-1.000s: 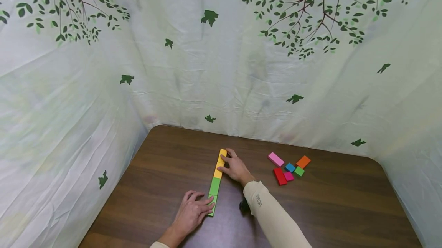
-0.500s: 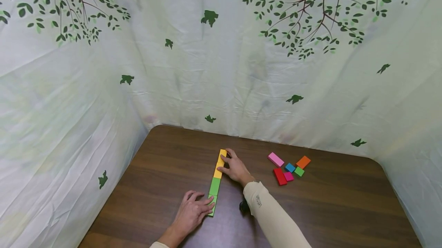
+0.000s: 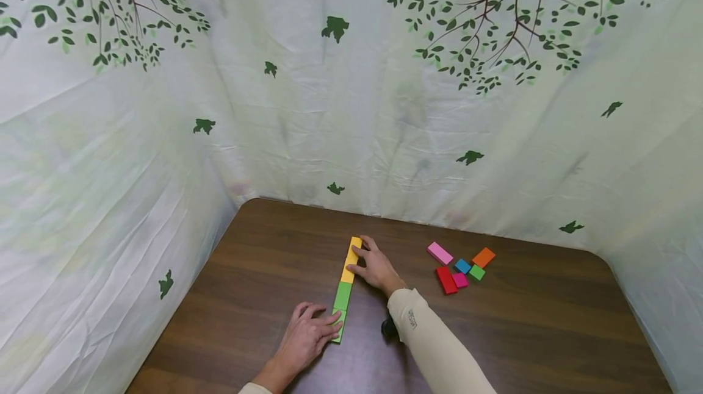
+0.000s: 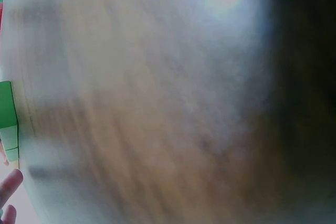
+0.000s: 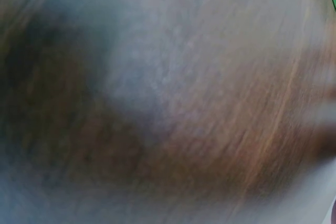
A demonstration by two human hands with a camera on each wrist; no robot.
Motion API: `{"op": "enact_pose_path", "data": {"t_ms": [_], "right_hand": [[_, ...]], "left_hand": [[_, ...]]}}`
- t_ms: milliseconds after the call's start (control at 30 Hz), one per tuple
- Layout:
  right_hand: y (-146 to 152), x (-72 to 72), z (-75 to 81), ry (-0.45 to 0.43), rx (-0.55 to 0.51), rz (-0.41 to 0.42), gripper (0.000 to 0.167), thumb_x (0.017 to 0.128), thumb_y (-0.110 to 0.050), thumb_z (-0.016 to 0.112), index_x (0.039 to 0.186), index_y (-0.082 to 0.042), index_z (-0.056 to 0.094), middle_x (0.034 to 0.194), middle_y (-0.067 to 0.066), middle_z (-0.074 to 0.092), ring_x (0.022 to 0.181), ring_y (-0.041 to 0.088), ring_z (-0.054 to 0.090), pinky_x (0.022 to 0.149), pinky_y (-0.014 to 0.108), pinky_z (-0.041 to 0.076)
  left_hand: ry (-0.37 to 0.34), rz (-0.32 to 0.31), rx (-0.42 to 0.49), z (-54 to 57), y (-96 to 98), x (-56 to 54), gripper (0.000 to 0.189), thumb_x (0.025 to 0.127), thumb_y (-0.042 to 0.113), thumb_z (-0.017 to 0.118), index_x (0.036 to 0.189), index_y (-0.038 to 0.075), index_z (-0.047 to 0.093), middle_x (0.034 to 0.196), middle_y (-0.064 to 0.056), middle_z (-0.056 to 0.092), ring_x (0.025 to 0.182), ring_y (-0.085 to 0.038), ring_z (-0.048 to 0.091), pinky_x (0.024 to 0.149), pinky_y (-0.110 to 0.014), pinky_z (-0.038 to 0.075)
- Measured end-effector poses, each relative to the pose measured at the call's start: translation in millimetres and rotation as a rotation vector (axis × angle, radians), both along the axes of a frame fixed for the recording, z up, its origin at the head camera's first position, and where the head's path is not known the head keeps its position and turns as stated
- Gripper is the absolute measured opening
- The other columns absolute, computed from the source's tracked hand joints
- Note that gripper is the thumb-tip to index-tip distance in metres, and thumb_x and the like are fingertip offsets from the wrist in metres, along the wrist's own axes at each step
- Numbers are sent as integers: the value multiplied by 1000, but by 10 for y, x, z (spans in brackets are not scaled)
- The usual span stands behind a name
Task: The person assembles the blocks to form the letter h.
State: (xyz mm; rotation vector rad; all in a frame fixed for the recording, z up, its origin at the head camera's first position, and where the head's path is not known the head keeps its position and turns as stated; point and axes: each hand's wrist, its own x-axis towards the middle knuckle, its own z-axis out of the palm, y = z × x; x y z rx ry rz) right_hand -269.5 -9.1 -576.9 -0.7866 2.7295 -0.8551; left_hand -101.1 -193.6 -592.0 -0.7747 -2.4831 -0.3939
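on the brown wooden table, find a near-straight row of four blocks lying end to end: near green block, second green block, nearer yellow block and farther yellow block. at the near end, note the left hand, with loosely spread fingers touching the near green block; at the far end, the right hand, with thumb and fingertips set apart along the right side of the yellow pair, seemingly pinching nothing. to true up the row well, probably steady the near end lightly, nudge the yellow pair with flat fingertips, and check each joint before letting go. avoid shoving hard sideways, for fear of buckling the line. leave alone the loose cluster well to the right: pink block, red block, magenta block, blue block, small green block and orange block
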Motion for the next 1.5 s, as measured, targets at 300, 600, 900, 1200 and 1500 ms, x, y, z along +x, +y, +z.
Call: {"op": "enact_pose_path", "data": {"t_ms": [300, 600, 900, 1200, 1500], "right_hand": [[89, 15, -29, 6, -34, -35, 60, 90, -40, 66, 138, -7, 52, 152, 14, 29, 135, 30, 40, 104, 44, 39], [273, 30, 42, 20, -113, -47, 59, 89, -38, 68, 138, -7, 53, 148, 15, 36, 130, 33, 45, 102, 48, 40], [581, 77, 158, 94, -116, -62, 57, 85, -30, 74, 135, -8, 56, 141, 13, 46, 127, 32, 48, 102, 61, 33], [1045, 157, 174, 168, -38, -74, 54, 82, -29, 77, 130, -10, 60, 135, 11, 53, 124, 30, 50, 101, 52, 36], [1455, 350, 116, 258, -6, -89, 52, 81, -27, 78, 127, -9, 63, 134, 11, 55, 127, 32, 46, 102, 58, 30]], "left_hand": [[-11, -13, 1, 0, 54, -13, 23, 72, 33, 77, 94, 24, 79, 106, 9, 72, 94, -24, 63, 87, -43, 37], [14, -26, 10, 0, 77, -46, 23, 71, 33, 78, 93, 24, 80, 105, 8, 72, 92, -25, 64, 85, -44, 39], [5, -24, 25, -6, 66, -64, 21, 72, 31, 78, 92, 25, 80, 104, 8, 73, 94, -24, 64, 86, -44, 37], [21, -23, 44, -7, 48, -77, 20, 70, 27, 80, 89, 23, 80, 102, 7, 73, 92, -24, 64, 85, -44, 38], [26, -34, 46, -40, 40, -71, 24, 71, 26, 80, 94, 21, 80, 103, 6, 73, 92, -25, 63, 86, -44, 37]]}}
